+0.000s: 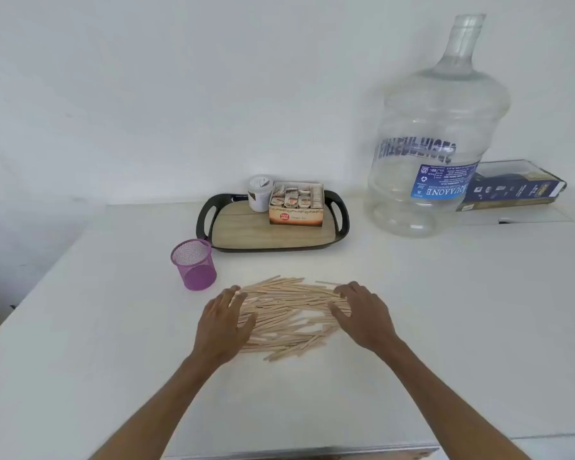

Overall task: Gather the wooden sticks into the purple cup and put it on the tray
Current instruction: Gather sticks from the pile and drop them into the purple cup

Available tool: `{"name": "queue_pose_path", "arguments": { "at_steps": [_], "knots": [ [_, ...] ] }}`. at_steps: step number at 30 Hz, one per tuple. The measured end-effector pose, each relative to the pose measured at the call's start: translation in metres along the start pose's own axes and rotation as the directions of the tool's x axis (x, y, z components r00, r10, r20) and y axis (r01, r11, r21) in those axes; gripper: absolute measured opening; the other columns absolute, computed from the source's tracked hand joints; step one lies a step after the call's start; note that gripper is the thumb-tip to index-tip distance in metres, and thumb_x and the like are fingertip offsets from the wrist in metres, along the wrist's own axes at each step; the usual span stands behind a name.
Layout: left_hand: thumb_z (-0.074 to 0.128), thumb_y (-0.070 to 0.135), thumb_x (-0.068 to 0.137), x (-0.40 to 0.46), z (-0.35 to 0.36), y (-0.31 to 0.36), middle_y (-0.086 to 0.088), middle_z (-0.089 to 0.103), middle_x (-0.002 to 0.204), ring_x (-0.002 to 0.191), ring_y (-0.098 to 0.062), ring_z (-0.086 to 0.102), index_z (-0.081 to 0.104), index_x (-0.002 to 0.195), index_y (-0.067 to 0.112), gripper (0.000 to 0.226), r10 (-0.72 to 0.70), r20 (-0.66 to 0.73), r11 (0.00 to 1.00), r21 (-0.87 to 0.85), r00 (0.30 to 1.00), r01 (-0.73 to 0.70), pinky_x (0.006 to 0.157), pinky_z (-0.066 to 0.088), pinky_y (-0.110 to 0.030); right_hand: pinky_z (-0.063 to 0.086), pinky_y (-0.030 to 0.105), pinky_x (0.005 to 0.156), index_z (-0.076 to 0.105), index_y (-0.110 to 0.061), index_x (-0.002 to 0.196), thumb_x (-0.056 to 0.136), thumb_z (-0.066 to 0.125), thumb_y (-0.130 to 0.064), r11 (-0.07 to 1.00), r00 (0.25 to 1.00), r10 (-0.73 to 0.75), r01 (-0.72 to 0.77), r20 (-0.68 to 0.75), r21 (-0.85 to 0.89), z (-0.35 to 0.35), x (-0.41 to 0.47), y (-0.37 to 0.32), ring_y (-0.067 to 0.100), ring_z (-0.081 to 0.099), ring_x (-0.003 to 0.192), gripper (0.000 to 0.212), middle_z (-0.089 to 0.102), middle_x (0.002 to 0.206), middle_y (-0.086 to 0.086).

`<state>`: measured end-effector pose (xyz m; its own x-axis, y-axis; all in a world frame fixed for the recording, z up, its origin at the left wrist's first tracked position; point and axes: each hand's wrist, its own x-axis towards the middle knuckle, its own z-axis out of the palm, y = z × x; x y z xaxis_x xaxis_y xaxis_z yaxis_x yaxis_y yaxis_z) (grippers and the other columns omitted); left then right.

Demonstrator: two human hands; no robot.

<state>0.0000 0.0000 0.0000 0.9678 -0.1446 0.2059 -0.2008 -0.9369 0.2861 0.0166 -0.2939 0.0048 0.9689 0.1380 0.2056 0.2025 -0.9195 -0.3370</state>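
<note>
A loose pile of several flat wooden sticks (pixel 289 313) lies spread on the white table. My left hand (pixel 224 323) rests on the pile's left end with fingers spread. At the pile's right end my right hand (pixel 362 313) touches the sticks, fingers spread too. Neither hand grips a stick. The purple mesh cup (pixel 194 263) stands upright and looks empty, just left of and behind the pile. Behind it sits the black tray with a wooden floor (pixel 246 232).
On the tray's back stand a white lidded tub (pixel 260 193) and an open tea-bag box (pixel 296 204). A big clear water jug (pixel 437 144) stands at the back right, with a dark flat box (pixel 512 187) behind it. The table's left edge runs diagonally.
</note>
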Motion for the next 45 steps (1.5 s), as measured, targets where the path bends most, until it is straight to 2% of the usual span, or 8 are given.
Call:
{"name": "queue_pose_path", "arguments": {
  "at_steps": [6, 9, 14, 22, 26, 31, 39, 45],
  "knots": [
    [0.036, 0.052, 0.086, -0.027, 0.021, -0.007, -0.011, 0.06, 0.132, 0.121, -0.031, 0.057, 0.064, 0.119, 0.009, 0.061, -0.034, 0.111, 0.999, 0.022, 0.993, 0.032, 0.099, 0.045, -0.042, 0.048, 0.032, 0.086, 0.061, -0.023, 0.115, 0.091, 0.057, -0.045, 0.999, 0.987, 0.042, -0.046, 0.156, 0.022, 0.023, -0.019, 0.001, 0.017, 0.061, 0.106, 0.033, 0.061, 0.114, -0.008],
    [0.04, 0.05, 0.086, -0.03, 0.025, -0.008, -0.014, 0.064, 0.125, 0.114, -0.033, 0.062, 0.067, 0.113, 0.008, 0.056, -0.008, 0.069, 1.0, 0.013, 0.998, 0.008, 0.092, 0.05, -0.043, 0.049, 0.032, 0.084, 0.062, -0.023, 0.115, 0.091, 0.058, -0.044, 0.998, 0.987, 0.044, -0.05, 0.152, 0.037, 0.028, -0.018, 0.003, 0.016, 0.062, 0.104, 0.033, 0.062, 0.111, -0.008],
    [0.039, 0.051, 0.088, -0.016, 0.029, -0.006, -0.014, 0.059, 0.134, 0.122, -0.032, 0.057, 0.062, 0.124, 0.009, 0.06, 0.008, 0.024, 0.999, 0.034, 1.0, -0.009, 0.098, 0.046, -0.043, 0.049, 0.032, 0.085, 0.061, -0.021, 0.118, 0.091, 0.059, -0.041, 0.998, 0.997, 0.013, -0.018, 0.079, 0.064, 0.032, -0.001, 0.002, 0.018, 0.062, 0.104, 0.034, 0.063, 0.114, -0.007],
    [0.03, 0.075, 0.087, 0.018, 0.046, 0.004, -0.007, 0.019, 0.162, 0.149, -0.021, 0.014, 0.021, 0.154, 0.013, 0.092, -0.001, 0.256, 0.994, 0.107, 0.967, -0.027, 0.12, 0.012, -0.04, 0.032, 0.043, 0.111, 0.035, -0.021, 0.149, 0.093, 0.051, -0.053, 0.998, 0.974, -0.052, 0.06, 0.219, -0.031, 0.052, 0.053, -0.009, 0.02, 0.033, 0.142, 0.066, 0.035, 0.155, 0.001],
    [0.036, 0.06, 0.093, 0.028, 0.048, 0.007, -0.01, 0.039, 0.151, 0.139, -0.025, 0.036, 0.044, 0.142, 0.01, 0.07, 0.111, 0.22, 0.979, 0.145, 0.969, -0.146, 0.113, 0.028, -0.038, 0.034, 0.044, 0.108, 0.034, -0.022, 0.149, 0.092, 0.043, -0.063, 0.987, 0.945, -0.118, 0.145, 0.304, -0.068, 0.063, 0.073, -0.013, 0.022, 0.035, 0.138, 0.071, 0.037, 0.152, 0.003],
    [0.043, 0.035, 0.1, 0.031, 0.05, 0.006, -0.008, 0.051, 0.136, 0.121, -0.026, 0.05, 0.054, 0.131, 0.012, 0.04, 0.2, 0.159, 0.972, 0.091, 0.967, -0.216, 0.098, 0.042, -0.037, 0.039, 0.037, 0.097, 0.053, -0.024, 0.132, 0.094, 0.044, -0.053, 0.966, 0.935, -0.236, 0.255, 0.264, -0.043, 0.07, 0.08, -0.012, 0.02, 0.048, 0.122, 0.049, 0.05, 0.133, 0.0],
    [0.038, 0.062, 0.091, 0.031, 0.052, 0.006, -0.009, 0.048, 0.141, 0.129, -0.025, 0.045, 0.047, 0.14, 0.009, 0.073, 0.177, 0.194, 0.972, 0.119, 0.965, -0.202, 0.104, 0.038, -0.039, 0.042, 0.039, 0.091, 0.051, -0.022, 0.132, 0.086, 0.04, -0.064, 0.915, 0.89, -0.387, 0.403, 0.241, -0.019, 0.073, 0.073, -0.013, 0.021, 0.05, 0.114, 0.064, 0.051, 0.13, 0.001],
    [0.052, 0.03, 0.093, 0.033, 0.047, 0.008, -0.009, 0.059, 0.124, 0.109, -0.026, 0.059, 0.059, 0.128, 0.006, 0.043, 0.246, 0.178, 0.951, 0.144, 0.953, -0.273, 0.089, 0.051, -0.037, 0.04, 0.034, 0.093, 0.049, -0.02, 0.134, 0.082, 0.044, -0.05, 0.91, 0.888, -0.396, 0.414, 0.236, -0.032, 0.07, 0.062, -0.002, 0.019, 0.047, 0.117, 0.06, 0.05, 0.132, -0.001]
  ]
}}
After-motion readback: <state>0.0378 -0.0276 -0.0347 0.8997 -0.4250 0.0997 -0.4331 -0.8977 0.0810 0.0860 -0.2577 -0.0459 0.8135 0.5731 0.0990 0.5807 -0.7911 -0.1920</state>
